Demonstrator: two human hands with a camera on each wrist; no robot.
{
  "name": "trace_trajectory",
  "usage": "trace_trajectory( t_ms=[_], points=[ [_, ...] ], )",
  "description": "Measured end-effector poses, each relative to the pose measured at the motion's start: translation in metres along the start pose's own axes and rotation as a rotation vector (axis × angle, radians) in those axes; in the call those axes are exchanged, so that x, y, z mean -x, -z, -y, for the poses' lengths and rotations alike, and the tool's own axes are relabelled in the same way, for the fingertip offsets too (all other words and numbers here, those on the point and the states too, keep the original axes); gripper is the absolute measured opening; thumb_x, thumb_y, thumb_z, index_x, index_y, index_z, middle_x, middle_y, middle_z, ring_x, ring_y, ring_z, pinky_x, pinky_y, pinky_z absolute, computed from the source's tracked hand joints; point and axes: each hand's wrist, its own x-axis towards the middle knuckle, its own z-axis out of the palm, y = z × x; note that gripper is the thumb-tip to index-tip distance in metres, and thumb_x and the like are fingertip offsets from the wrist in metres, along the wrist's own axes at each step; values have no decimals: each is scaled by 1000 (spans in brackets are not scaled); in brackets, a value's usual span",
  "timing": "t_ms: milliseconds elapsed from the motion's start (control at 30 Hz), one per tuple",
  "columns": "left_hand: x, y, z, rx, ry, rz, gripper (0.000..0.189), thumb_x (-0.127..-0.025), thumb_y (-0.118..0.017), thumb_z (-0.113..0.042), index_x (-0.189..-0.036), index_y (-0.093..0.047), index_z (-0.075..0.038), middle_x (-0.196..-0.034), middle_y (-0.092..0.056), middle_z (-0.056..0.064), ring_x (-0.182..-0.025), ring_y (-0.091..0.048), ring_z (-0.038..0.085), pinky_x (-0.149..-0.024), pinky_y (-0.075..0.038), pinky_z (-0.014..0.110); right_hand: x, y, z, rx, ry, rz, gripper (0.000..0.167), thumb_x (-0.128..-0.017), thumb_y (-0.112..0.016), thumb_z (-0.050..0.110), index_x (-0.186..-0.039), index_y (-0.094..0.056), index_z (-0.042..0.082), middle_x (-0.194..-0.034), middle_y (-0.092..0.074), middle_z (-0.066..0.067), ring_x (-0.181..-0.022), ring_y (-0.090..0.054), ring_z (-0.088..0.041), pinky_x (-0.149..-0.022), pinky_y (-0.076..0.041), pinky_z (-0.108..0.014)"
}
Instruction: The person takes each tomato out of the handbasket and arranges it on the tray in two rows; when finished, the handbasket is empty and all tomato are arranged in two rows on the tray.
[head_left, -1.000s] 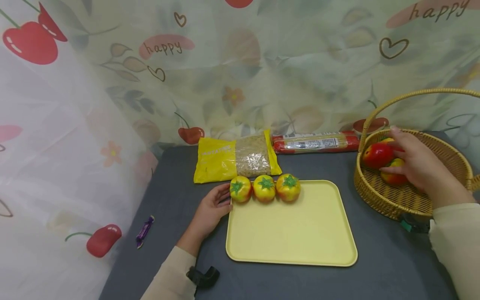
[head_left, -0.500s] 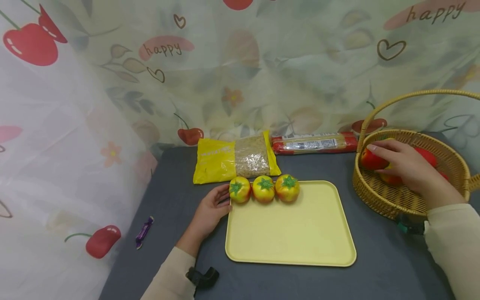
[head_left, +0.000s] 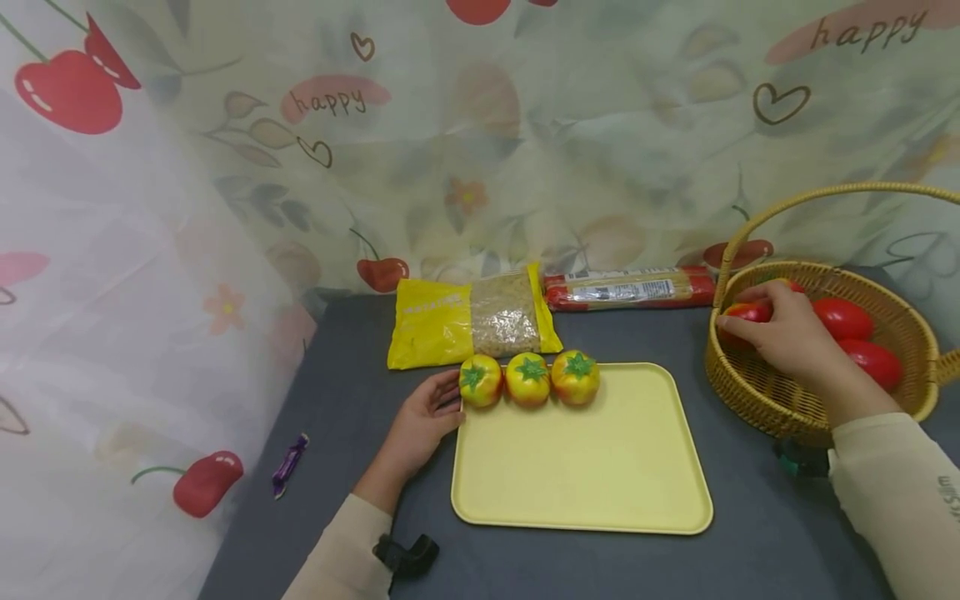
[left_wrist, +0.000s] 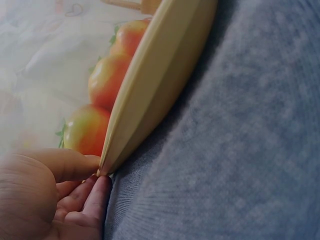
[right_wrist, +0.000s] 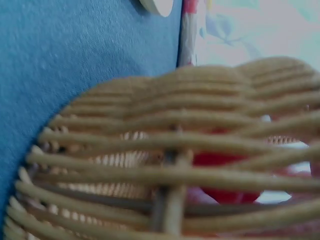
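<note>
Yellow tray pinched at rim, ten o'clock, by left hand; three tomato-like fruits set at eleven. Red fruit gripped by right hand inside wicker basket, two o'clock; picking step judged in hand, clean lift called for.

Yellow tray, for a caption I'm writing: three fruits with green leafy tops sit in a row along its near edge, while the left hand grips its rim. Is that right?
Not quite: the three fruits line the far edge of the yellow tray, not the near one, as the head view shows. The left hand does grip its rim.
</note>
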Motion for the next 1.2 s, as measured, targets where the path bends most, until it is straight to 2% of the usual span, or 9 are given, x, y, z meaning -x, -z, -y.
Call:
trace_trajectory(
  t_ms=[200,267,333,467,567,667,900,1067,1200],
  points=[
    [0,1,1,4,-6,4,67,-98,-69,12,-161,-47,1,-161,-50,20,-148,-49,35,-116,-48,47,4,-5,-3,-16,17,-18,61,-106,-74,21,-144,-40,-11,-141,-40,-38,-126,-42,-59,-98,-49,-71],
    [0,2,1,6,-4,5,67,-98,-69,12,-161,-47,1,-161,-50,20,-148,-49,35,-116,-48,47,6,-5,-3,-33,9,-25,63,-105,-76,24,-144,-40,-9,-142,-40,-37,-127,-41,-58,-95,-54,-62],
    [0,2,1,9,-1,5,68,-98,-69,12,-161,-47,0,-161,-50,19,-148,-49,35,-116,-48,46,8,-5,-2,-60,12,-39,60,-105,-76,27,-141,-42,-8,-139,-42,-35,-123,-43,-55,-89,-57,-42],
    [0,2,1,12,1,6,68,-98,-70,12,-161,-48,0,-162,-50,19,-148,-49,35,-116,-48,46,14,-4,-1,-119,25,-69,48,-108,-71,32,-129,-45,-3,-129,-47,-27,-108,-49,-38,-70,-49,-15],
    [-1,2,2,6,2,6,68,-98,-70,11,-161,-48,-1,-161,-51,19,-148,-49,34,-116,-48,47,18,-3,-1,-164,32,-83,47,-110,-69,30,-132,-44,-3,-131,-47,-25,-103,-50,-28,-70,-50,-12],
    [-2,2,3,1,7,4,67,-99,-71,10,-161,-49,-2,-161,-51,18,-147,-50,34,-116,-48,47,21,-1,0,-214,28,-79,60,-109,-70,30,-147,-39,-4,-141,-42,-26,-106,-51,-23,-74,-52,-10],
    [-3,1,4,3,7,2,66,-99,-71,10,-161,-49,-2,-161,-52,18,-147,-50,34,-116,-48,48,29,-2,7,-266,-8,-81,79,-104,-76,42,-155,-34,-1,-147,-41,-20,-112,-52,-24,-77,-55,-12],
    [-2,1,3,9,9,1,67,-99,-71,10,-161,-49,-2,-161,-52,16,-147,-50,33,-116,-48,47,36,-4,12,-263,17,-104,73,-104,-77,41,-155,-40,5,-144,-42,-14,-112,-50,-26,-76,-56,-13],
    [-2,2,3,12,6,-1,67,-98,-71,11,-161,-49,-2,-161,-52,17,-147,-50,33,-116,-47,48,41,-8,15,-339,68,-99,51,-105,-77,25,-144,-46,17,-140,-43,-9,-109,-56,-14,-79,-56,-13]
  ],
)
